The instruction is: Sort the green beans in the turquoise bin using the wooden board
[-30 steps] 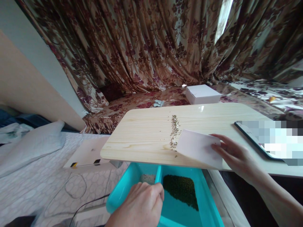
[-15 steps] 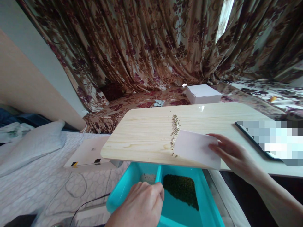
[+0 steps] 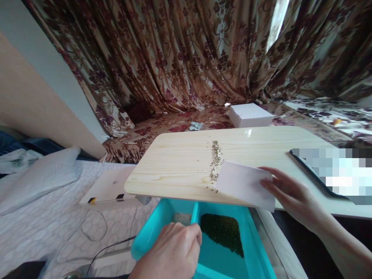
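Note:
In my right hand [image 3: 286, 193] is a thin white card [image 3: 245, 184], pinched at its right end and lying slanted over the wooden board [image 3: 171, 162]. The card's left edge is close beside a narrow streak of small greenish-brown grains mixed with white ones [image 3: 216, 157]. Below the board's front edge sits a turquoise divided bin [image 3: 145, 232]. My left hand [image 3: 174, 248] is closed at the bin's divider, its fingertips partly hidden. Dark green grains [image 3: 222, 230] fill part of the right compartment, and white grains with dark specks [image 3: 182, 218] show in the left one.
A dark-edged tablet-like device [image 3: 316, 176], its screen pixelated, lies on the board's right side. Behind the board are a white box [image 3: 250, 114] and a crumpled pale cloth [image 3: 195, 126]. A white case [image 3: 110, 186] and a cable [image 3: 110, 246] lie on the bed at left.
My right hand and the card have shifted slightly right, away from the streak of grains. My left hand and the bin stay in place.

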{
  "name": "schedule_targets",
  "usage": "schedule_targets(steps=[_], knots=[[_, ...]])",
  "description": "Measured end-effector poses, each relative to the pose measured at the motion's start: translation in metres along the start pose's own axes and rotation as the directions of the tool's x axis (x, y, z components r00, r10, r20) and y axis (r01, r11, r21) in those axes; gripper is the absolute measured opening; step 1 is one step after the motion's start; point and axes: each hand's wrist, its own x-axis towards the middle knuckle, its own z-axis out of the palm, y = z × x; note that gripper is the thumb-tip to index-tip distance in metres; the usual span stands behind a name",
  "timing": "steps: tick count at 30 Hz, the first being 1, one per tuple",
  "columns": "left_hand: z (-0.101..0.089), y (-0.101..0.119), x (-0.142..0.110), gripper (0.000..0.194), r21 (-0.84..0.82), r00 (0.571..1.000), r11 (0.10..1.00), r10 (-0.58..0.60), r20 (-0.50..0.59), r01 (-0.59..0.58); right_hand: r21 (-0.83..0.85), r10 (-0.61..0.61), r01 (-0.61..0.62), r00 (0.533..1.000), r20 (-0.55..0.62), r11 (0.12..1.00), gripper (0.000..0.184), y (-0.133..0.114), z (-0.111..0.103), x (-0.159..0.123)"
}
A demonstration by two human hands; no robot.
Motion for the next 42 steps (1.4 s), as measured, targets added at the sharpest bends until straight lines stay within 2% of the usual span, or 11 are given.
schedule_targets(steps=[2, 6, 11, 14, 17, 25, 28, 32, 34, 38, 42], knots=[[0.000, 0.000, 0.000, 0.033, -0.004, 1.000, 1.000, 0.000, -0.003, 0.000, 0.005, 0.008, -0.008, 1.000, 0.018, 1.000, 0.049, -0.001, -0.002, -0.002], [0.001, -0.001, 0.001, 0.033, -0.010, 1.000, 1.000, -0.001, -0.010, 0.001, 0.001, 0.042, -0.042, 0.999, 0.011, 0.999, 0.061, 0.000, -0.001, -0.003], [0.002, -0.003, -0.001, 0.033, -0.010, 1.000, 1.000, 0.011, -0.016, -0.011, 0.038, 0.026, -0.024, 0.999, -0.038, 0.999, 0.066, 0.017, 0.010, 0.002], [0.001, -0.003, -0.001, 0.034, -0.014, 1.000, 1.000, 0.009, -0.009, -0.009, 0.032, 0.014, -0.014, 1.000, -0.005, 0.999, 0.064, 0.022, 0.015, 0.003], [0.000, -0.004, 0.000, 0.034, -0.007, 1.000, 1.000, -0.005, -0.005, 0.005, 0.030, 0.015, -0.016, 1.000, 0.025, 0.999, 0.062, 0.017, 0.017, 0.002], [-0.002, -0.012, -0.003, 0.035, 0.034, 1.000, 0.999, -0.025, -0.008, 0.025, 0.089, 0.019, -0.019, 1.000, 0.009, 0.996, 0.057, -0.001, 0.033, 0.011], [-0.001, -0.019, -0.005, 0.036, 0.040, 1.000, 0.999, -0.001, -0.029, 0.002, 0.112, 0.029, -0.037, 0.997, 0.069, 0.993, 0.058, -0.005, 0.035, 0.007], [-0.001, -0.023, -0.005, 0.036, 0.019, 0.999, 1.000, -0.007, -0.049, 0.008, 0.095, 0.067, -0.082, 0.986, 0.155, 0.992, 0.065, -0.009, 0.028, -0.004], [-0.002, -0.022, -0.004, 0.035, 0.015, 0.999, 1.000, -0.018, -0.044, 0.019, 0.099, 0.082, -0.093, 0.990, 0.116, 0.991, 0.066, -0.008, 0.023, -0.006], [-0.004, -0.017, -0.003, 0.035, 0.028, 0.999, 0.999, -0.045, -0.026, 0.046, 0.143, 0.062, -0.052, 0.996, -0.066, 0.988, 0.065, -0.002, 0.022, 0.002], [-0.004, -0.018, -0.004, 0.036, 0.047, 0.999, 0.998, -0.042, -0.020, 0.043, 0.097, 0.021, -0.015, 0.998, -0.058, 0.995, 0.058, 0.004, 0.029, 0.012]])
